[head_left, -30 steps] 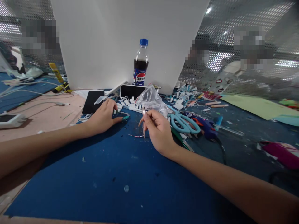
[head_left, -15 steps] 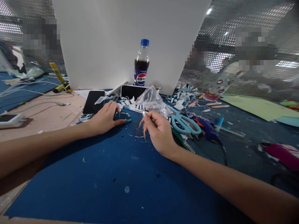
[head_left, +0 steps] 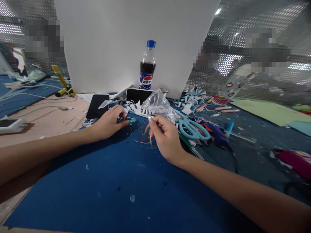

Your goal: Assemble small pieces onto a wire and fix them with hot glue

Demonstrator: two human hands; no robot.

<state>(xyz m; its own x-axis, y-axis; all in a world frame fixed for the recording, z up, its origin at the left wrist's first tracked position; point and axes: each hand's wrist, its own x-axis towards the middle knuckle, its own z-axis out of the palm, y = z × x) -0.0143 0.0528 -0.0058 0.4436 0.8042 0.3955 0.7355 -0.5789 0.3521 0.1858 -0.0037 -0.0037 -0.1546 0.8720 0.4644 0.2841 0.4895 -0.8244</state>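
My left hand (head_left: 112, 121) rests at the back of the blue mat (head_left: 97, 187), its fingers bent downward and its thumb stretched out apart from them. Beside it lies a black-screened phone (head_left: 97, 106), with small white scraps around the fingertips. To the right, my right hand (head_left: 165, 137) is closed, thumb pressed toward the curled fingers; anything between them is too small to make out. Below its long nails, a thin pinkish strand (head_left: 142, 142) lies on the mat. A clear plastic bag (head_left: 159, 105) sits just behind this hand, and light-blue scissors (head_left: 193, 127) lie to its right.
A cola bottle (head_left: 147, 69) stands before a white board (head_left: 104, 45). Behind the bag leans another phone (head_left: 138, 95). On the right are a blue glue gun (head_left: 218, 134), paper scraps (head_left: 191, 98), green paper (head_left: 264, 111) and a magenta object (head_left: 293, 160). Cables (head_left: 36, 94) run at left.
My left thumb has shifted slightly upward, nearer its fingers. My right hand keeps almost the same pose, and the objects around have stayed put apart from a slight camera shift.
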